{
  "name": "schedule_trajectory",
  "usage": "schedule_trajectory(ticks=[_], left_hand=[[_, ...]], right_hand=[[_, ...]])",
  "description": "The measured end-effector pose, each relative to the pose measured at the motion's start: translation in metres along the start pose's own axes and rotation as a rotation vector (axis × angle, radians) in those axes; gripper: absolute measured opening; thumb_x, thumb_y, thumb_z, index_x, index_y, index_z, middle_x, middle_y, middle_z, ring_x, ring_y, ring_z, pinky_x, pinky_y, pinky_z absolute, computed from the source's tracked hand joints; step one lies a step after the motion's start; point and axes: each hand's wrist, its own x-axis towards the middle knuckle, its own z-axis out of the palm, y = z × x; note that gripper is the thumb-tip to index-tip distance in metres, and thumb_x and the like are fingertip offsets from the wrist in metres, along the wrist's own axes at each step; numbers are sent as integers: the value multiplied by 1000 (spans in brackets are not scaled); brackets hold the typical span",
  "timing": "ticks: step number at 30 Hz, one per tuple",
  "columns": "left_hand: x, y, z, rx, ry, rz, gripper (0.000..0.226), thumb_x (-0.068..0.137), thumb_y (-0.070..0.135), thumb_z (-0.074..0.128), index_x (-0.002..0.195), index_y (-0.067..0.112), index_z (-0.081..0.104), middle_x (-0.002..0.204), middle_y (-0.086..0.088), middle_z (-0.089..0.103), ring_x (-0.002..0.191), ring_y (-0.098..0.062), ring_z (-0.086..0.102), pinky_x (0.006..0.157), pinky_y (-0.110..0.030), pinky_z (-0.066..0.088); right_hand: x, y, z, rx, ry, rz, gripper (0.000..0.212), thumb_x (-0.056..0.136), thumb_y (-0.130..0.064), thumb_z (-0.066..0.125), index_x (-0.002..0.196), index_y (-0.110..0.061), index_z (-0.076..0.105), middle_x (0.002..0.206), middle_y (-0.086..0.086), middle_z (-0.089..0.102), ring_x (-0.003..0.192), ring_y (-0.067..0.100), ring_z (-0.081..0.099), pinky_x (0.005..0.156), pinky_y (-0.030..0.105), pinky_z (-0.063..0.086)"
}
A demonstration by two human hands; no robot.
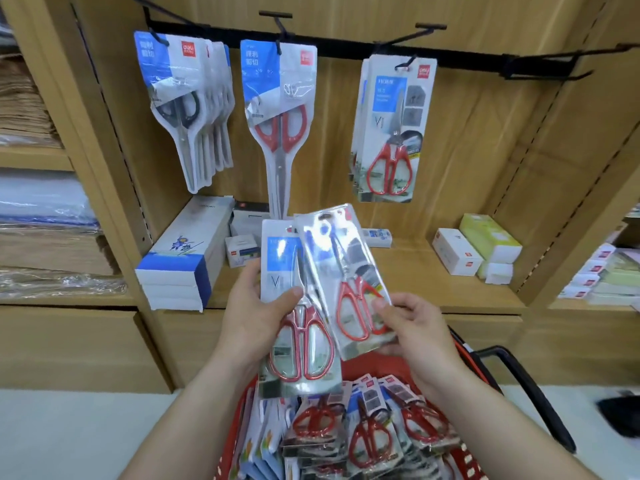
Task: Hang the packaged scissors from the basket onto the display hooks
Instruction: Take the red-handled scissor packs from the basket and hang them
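Wood-look panels in pale tan line the whole display unit (467,150): back wall, side posts and shelf alike. A black rail (346,51) runs across the back panel near the top, and black hooks (420,27) stick out from it toward the camera. Three bunches of packs hang there: black-handled scissors (183,109) on the left, long red-handled scissors (280,129) in the middle, and short red-handled scissors (391,140) on the right.

Below them the shelf (408,268) carries a stack of long white and blue boxes (183,261) at its left end, and white boxes (457,256) beside a pale green box (488,233) to the right. The bay to the left holds stacks of brown paper (27,109) and sheets in clear wrap (41,202). The floor (69,427) is pale grey.

In front of the shelf, the left hand (256,317) grips a pack of scissors (298,344) by its left edge, thumb curled over the front above the red handles and fingers behind. The right hand (412,327) pinches a second pack (346,265) at its lower right corner, thumb on the front. This pack leans left at the top and overlaps the first one.

Both packs are held up over a red basket (464,348) with a black handle (519,382). The basket sits low in view between the forearms and is full of more packs (367,431) of red-handled scissors, lying in heaps.
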Motion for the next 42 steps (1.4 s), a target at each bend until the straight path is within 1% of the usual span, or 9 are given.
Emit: schedule_trajectory(ticks=[3, 9, 15, 17, 19, 25, 30, 36, 42], left_hand=[[-6, -3, 9, 37, -37, -3, 48, 93, 8, 75, 134, 25, 56, 108, -1, 79, 87, -23, 79, 69, -38, 66], [-15, 6, 40, 73, -48, 7, 48, 93, 10, 74, 133, 28, 54, 105, -2, 79, 78, -22, 80, 58, -32, 63], [-11, 30, 86, 164, -83, 100, 39, 92, 11, 77, 106, 42, 57, 103, 5, 78, 81, -16, 79, 67, -37, 63], [-6, 41, 101, 169, -100, 137, 38, 92, 9, 75, 105, 40, 58, 98, 9, 78, 79, -14, 78, 60, -29, 61], [-2, 52, 111, 153, -111, 168, 38, 92, 6, 75, 107, 37, 58, 94, 12, 77, 77, -12, 78, 54, -22, 59], [9, 66, 136, 173, -105, 190, 46, 89, 6, 78, 126, 27, 60, 107, 3, 79, 88, -18, 79, 77, -47, 63], [11, 71, 148, 167, -108, 208, 45, 90, 6, 77, 125, 28, 59, 106, 6, 78, 86, -13, 78, 72, -38, 63], [15, 73, 149, 166, -94, 212, 45, 90, 4, 77, 123, 28, 59, 104, 4, 79, 82, -12, 78, 63, -27, 60], [15, 73, 149, 170, -94, 210, 48, 89, 3, 77, 129, 24, 59, 104, 4, 78, 80, -10, 78, 56, -18, 58]], right_hand=[[5, -2, -24, 110, 95, -16, 12, 97, -21, 68, 102, -11, 66, 83, 7, 75, 66, 18, 70, 54, 29, 56], [24, -47, -86, 260, 247, -115, 8, 101, -20, 64, 96, -14, 62, 88, 9, 69, 69, 19, 67, 57, 30, 55], [57, -117, -155, 336, 386, -265, 11, 101, -23, 65, 93, -16, 63, 91, 5, 70, 79, 21, 68, 59, 30, 61], [67, -134, -173, 356, 424, -294, 10, 101, -22, 66, 93, -16, 63, 95, 6, 70, 83, 21, 70, 63, 32, 62], [74, -146, -183, 388, 464, -328, 12, 101, -20, 65, 90, -18, 60, 89, 3, 68, 70, 14, 70, 54, 27, 58], [89, -146, -209, 360, 536, -306, 13, 101, -20, 65, 90, -15, 60, 86, 3, 67, 49, 3, 66, 43, 18, 50], [98, -147, -213, 323, 517, -306, 9, 103, -21, 63, 104, -12, 63, 91, 4, 71, 57, 6, 70, 45, 19, 51], [103, -141, -212, 323, 514, -339, 11, 103, -21, 63, 106, -11, 65, 82, -1, 67, 63, 9, 69, 50, 21, 54], [118, -155, -213, 301, 593, -304, 11, 101, -21, 65, 95, -13, 64, 84, 0, 66, 64, 11, 65, 44, 18, 50]])
